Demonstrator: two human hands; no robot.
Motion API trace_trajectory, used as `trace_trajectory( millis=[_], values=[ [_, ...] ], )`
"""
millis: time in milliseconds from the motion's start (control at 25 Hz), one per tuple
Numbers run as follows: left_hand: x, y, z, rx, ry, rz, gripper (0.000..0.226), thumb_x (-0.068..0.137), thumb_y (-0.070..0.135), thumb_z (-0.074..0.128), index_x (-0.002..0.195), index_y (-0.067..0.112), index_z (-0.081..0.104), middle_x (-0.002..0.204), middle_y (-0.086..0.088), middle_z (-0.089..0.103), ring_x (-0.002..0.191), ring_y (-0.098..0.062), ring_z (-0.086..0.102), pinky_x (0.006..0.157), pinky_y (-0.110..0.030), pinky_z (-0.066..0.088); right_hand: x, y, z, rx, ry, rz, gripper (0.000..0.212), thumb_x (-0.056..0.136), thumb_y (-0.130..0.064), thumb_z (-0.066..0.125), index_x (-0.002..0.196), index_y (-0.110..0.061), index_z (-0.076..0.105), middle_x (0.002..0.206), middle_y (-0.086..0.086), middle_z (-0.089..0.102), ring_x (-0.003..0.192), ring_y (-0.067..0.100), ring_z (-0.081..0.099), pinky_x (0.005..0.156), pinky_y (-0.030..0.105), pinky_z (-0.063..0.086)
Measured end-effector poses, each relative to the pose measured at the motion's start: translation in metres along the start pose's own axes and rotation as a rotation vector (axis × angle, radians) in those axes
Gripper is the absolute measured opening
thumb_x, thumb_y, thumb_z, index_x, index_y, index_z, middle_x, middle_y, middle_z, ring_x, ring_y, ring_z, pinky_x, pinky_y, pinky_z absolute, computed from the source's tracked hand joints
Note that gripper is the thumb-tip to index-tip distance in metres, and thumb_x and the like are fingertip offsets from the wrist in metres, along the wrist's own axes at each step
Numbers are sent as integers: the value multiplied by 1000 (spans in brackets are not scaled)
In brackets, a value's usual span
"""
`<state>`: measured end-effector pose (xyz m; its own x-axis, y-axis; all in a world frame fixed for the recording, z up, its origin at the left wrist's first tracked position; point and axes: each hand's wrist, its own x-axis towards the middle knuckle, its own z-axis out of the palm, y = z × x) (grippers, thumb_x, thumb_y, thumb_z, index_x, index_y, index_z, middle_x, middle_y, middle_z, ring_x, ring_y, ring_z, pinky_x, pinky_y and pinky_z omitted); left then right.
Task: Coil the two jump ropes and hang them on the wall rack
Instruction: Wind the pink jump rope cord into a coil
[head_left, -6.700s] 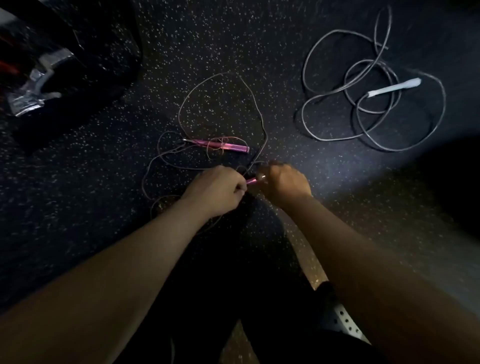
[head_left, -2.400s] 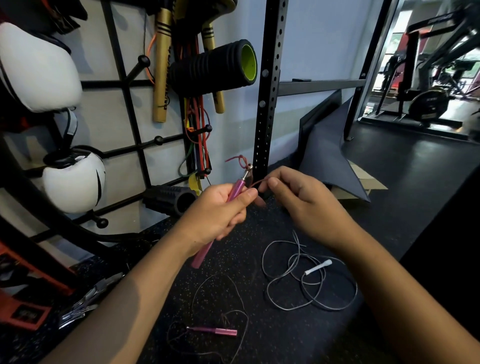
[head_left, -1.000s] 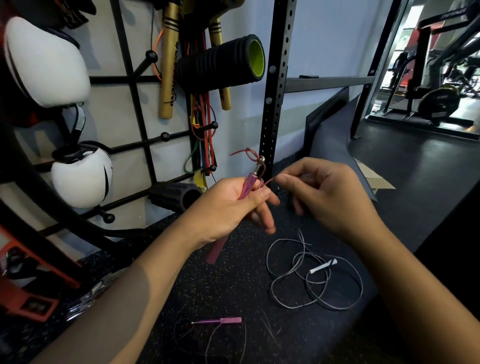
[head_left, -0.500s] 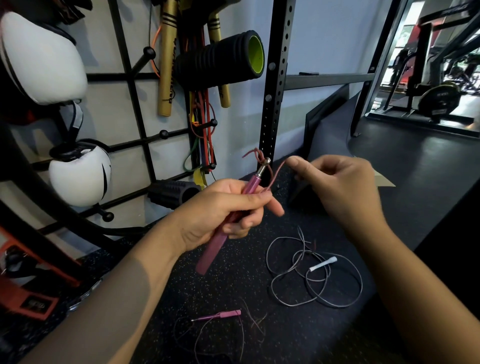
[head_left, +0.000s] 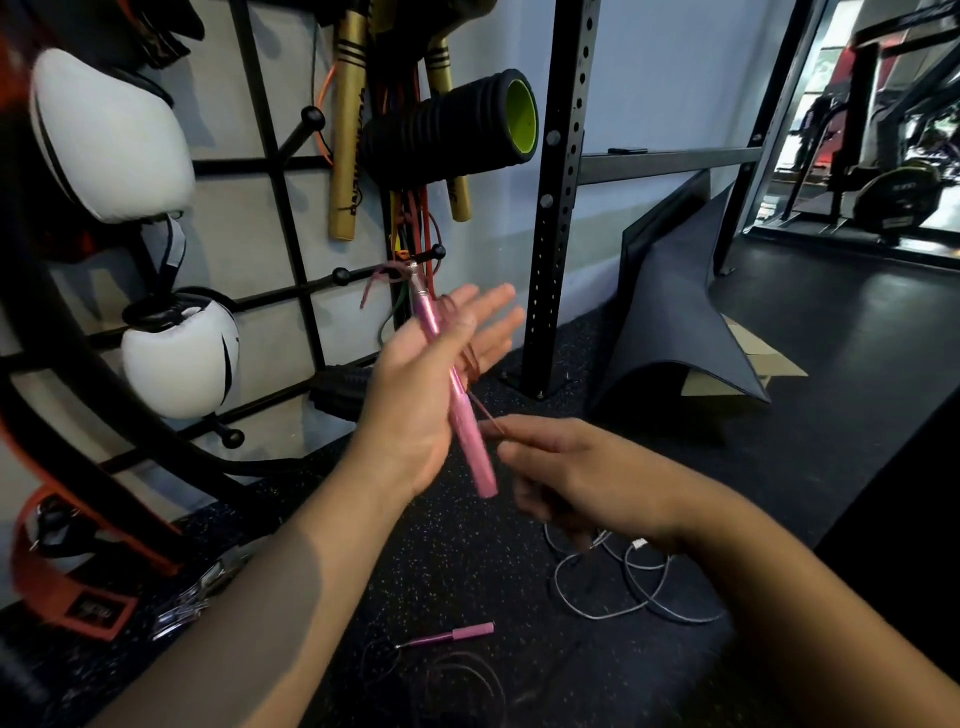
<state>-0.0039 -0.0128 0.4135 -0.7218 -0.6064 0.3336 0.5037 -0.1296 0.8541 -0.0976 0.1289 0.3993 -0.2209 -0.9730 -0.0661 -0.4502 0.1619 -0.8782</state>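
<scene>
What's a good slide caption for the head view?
Left hand holds a pink handle while right hand pinches its cord.

Mixed light, wide lens, some blur.
Daylight comes from the opening at 2 o'clock; the wall is evenly lit, the floor at 6 dim. My right hand and its pinched rope smear; the handle in my left hand is sharp. Rack at 9 bows.
</scene>
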Motion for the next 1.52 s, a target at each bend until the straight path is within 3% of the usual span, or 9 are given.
trace_trajectory(
  millis=[160,320,520,760,880,960,1160,1320,1520],
  values=[
    [-8,-1,-4,918,-303,-31,27,107,29,49,128,20,65,103,7,79,95,-8,75,96,-28,53,-16,-25,-27,-346,169,-85,15,102,-25,65,101,-19,78,60,-6,62,46,6,52,50,34,57],
    [-14,-1,0,464,-383,-265,52,97,43,50,119,-3,61,62,7,54,52,-12,45,61,-27,45,-21,-19,-54,-157,482,-205,20,84,-35,82,77,-17,79,50,-2,56,45,9,38,43,18,33],
    [-7,9,-8,580,-457,-231,30,99,38,55,100,12,70,60,10,46,49,-8,37,55,-23,36,-9,-10,-49,-308,470,-325,12,100,-23,66,98,-20,78,85,-5,77,75,4,67,70,20,51],
    [-8,8,-8,621,-438,-188,28,107,22,48,105,5,69,77,-8,78,63,-20,73,67,-25,57,-5,-3,-45,-309,597,-339,9,98,-29,70,97,-23,77,64,7,63,55,7,47,54,26,41],
    [-8,6,-11,641,-430,-209,30,106,29,50,98,8,71,59,1,62,47,-14,54,53,-24,44,-9,-4,-47,-339,506,-310,17,104,-22,61,111,-22,77,63,-5,65,51,1,49,53,16,40],
    [-9,6,-10,616,-442,-243,33,104,33,52,91,9,71,53,5,48,43,-10,40,47,-23,33,-10,-4,-46,-337,612,-318,14,100,-29,68,103,-25,81,56,-4,65,45,2,49,51,13,37],
    [-7,13,-7,534,-441,-206,25,104,22,51,101,4,69,74,-8,76,66,-21,74,67,-27,58,-11,-5,-47,-342,637,-258,38,96,-50,67,72,-22,75,50,-2,56,47,4,43,51,24,36],
    [-7,11,-11,523,-414,-214,32,97,40,56,89,13,72,52,6,48,40,-8,37,47,-23,36,-12,-9,-47,-302,501,-324,21,106,-27,58,96,-24,76,60,-19,58,57,-1,50,59,14,37],
    [-10,22,-12,61,-628,-386,30,100,26,54,83,9,72,43,11,44,31,0,37,40,-22,32,-6,-2,-36,37,662,-269,34,99,-36,65,69,-27,78,48,-10,45,43,5,34,44,20,28]
  ],
)
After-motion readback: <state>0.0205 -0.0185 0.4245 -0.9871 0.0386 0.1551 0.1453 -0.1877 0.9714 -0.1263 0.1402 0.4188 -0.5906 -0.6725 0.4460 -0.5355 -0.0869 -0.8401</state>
